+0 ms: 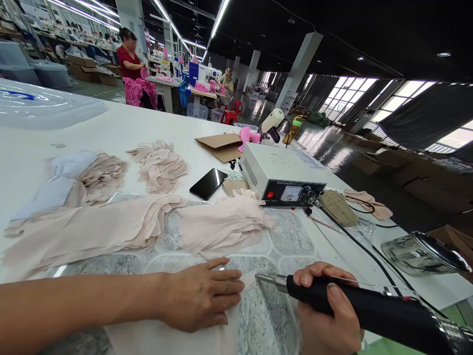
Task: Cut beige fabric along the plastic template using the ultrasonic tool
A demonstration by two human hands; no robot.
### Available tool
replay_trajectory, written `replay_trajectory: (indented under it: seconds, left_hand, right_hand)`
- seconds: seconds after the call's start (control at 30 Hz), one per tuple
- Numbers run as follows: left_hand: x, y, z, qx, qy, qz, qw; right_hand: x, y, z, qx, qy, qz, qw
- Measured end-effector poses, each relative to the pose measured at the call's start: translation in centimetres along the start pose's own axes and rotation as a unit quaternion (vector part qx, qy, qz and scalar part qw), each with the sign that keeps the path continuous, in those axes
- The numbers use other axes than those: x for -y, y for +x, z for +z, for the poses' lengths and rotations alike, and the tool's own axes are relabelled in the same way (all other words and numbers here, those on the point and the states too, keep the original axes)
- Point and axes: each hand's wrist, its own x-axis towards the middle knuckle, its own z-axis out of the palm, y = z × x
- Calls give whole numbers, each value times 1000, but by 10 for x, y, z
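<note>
My left hand (207, 296) lies flat with its fingers spread, pressing a thin pale beige fabric piece (177, 337) onto the grey marble-patterned mat (268, 315). In my right hand (332, 315) is a black handheld ultrasonic welding tool (354, 301) with a metal tip. That tip touches, or hovers just over, the fabric's corner beside my left fingertips; which of the two I cannot tell. Just beyond my left hand a stack of beige fabric pieces (225, 224) rests on the mat. A longer stack of the same cloth (92, 229) lies to its left.
Behind the stacks stand a white control box (284, 170) with a lit red switch and a black phone (208, 183). Cables run along the right, near a glass jar (424, 254). More fabric (160, 165) and a cardboard piece (221, 145) lie farther back. Co-workers (131, 64) are beyond the table.
</note>
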Motion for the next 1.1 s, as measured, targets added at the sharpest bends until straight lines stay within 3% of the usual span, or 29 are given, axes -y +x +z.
replay_trajectory:
  seconds: [1.1]
  left_hand:
    - [3, -1, 8, -16, -51, 78, 996]
  right_hand:
    - [0, 2, -3, 5, -5, 10, 1000]
